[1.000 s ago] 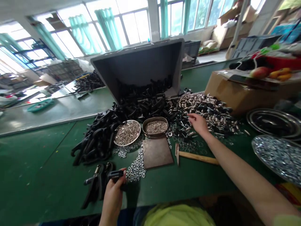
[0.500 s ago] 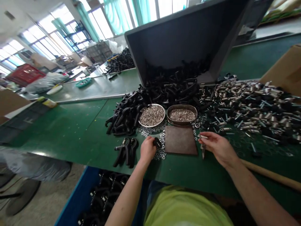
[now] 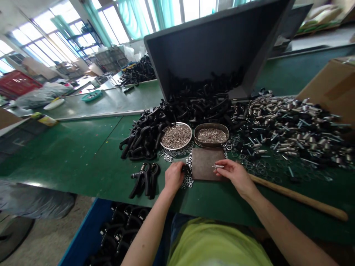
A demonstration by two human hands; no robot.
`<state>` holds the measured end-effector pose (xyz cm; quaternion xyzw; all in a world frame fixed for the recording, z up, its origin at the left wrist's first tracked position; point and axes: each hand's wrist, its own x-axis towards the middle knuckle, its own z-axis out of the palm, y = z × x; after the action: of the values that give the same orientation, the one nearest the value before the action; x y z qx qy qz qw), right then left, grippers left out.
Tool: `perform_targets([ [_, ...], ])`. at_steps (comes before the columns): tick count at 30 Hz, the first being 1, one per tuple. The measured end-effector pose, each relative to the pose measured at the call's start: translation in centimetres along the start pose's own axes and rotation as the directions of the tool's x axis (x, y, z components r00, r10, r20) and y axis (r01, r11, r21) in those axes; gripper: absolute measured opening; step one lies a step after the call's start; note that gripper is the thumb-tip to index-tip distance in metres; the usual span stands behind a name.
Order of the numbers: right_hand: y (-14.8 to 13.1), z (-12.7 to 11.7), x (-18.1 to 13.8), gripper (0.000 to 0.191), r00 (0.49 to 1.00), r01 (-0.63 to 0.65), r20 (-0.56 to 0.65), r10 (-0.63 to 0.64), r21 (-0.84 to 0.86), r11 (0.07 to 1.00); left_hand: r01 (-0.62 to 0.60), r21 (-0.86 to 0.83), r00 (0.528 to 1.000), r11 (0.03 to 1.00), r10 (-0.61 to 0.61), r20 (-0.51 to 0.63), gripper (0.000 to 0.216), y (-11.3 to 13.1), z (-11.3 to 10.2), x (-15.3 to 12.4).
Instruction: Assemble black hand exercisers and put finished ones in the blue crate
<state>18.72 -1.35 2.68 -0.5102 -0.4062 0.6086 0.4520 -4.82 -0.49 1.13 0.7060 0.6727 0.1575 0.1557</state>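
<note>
My left hand [image 3: 174,176] is closed around a small black plastic part [image 3: 186,170], mostly hidden by the fingers, at the left edge of a dark metal plate [image 3: 203,159]. Over the plate's right side, my right hand [image 3: 237,176] pinches a small silvery coil spring [image 3: 219,166] between thumb and fingertips. Loose washers [image 3: 188,181] lie between the left hand and the plate. Left of that hand, a few black clamps [image 3: 151,181] rest side by side.
Behind the plate are a round dish of rivet-like pins [image 3: 176,136] and an oval tin [image 3: 212,136] of small metal pieces. Black parts [image 3: 144,142] spill from a tipped grey bin [image 3: 213,48]. Springs and bolts [image 3: 291,122] pile at right. A wooden handle [image 3: 302,197] lies at front right.
My right hand has moved left with the spring, from the plate's right side to over it. My left hand stays nearly in place, still on the black part.
</note>
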Motion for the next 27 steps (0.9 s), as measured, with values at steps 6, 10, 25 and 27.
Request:
perform_targets([
  [6,-1.5,1.5,-1.7,0.031,0.993,-0.003,0.119,0.003,-0.001,1.0,0.135,-0.835,0.982,0.534,-0.185,0.041,0.017,3.0,-1.2,-1.9],
  [10,-2.0,2.7,-2.5,0.029,0.964,-0.033,0.263,0.028,0.014,0.999,0.286,-0.947,0.949,0.144,-0.178,0.26,0.03,5.3,-1.3,-3.3],
  [25,-2.1,2.6,-1.6,0.019,0.976,0.131,0.2,-0.08,-0.252,0.959,0.14,-0.849,0.99,0.509,-0.058,0.129,0.008,5.7,-0.4,-4.4],
  [27,-2.2,2.5,-1.8,0.018,0.981,0.145,0.168,-0.095,-0.315,0.938,0.337,-0.914,0.94,0.225,-0.136,0.313,0.013,6.2,0.6,-4.6],
])
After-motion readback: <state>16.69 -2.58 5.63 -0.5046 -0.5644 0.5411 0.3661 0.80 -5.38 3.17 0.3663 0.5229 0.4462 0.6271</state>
